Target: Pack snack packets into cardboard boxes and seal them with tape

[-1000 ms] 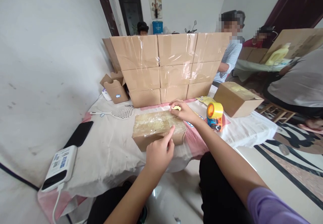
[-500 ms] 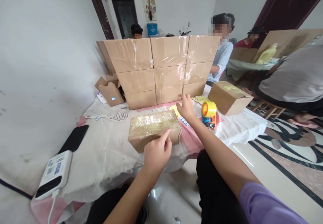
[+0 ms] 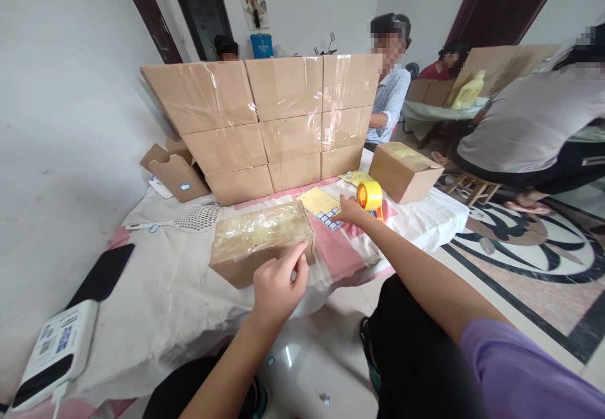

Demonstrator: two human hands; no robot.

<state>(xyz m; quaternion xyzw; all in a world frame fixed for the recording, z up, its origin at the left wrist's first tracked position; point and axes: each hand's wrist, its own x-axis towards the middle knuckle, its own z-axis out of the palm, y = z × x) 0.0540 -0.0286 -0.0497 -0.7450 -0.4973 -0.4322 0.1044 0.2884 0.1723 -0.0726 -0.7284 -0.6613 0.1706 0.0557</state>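
Yellow sheet (image 3: pixel 316 200), mid-frame, wanted light touch from right hand (image 3: pixel 352 210), grip unclear; box (image 3: pixel 259 235) wanted steadying left hand (image 3: pixel 280 282), grip apart.

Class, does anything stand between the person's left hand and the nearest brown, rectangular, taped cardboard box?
Nothing visible does. In view, the left hand overlaps the cardboard box at its near right corner; contact is unclear.

Left of the right hand (image 3: pixel 350 210) lie a perforated skimmer (image 3: pixel 197 218) and a cabled power bank (image 3: pixel 59 351); far beyond it, a hanging scroll (image 3: pixel 253 4) and blue bucket (image 3: pixel 261 46)
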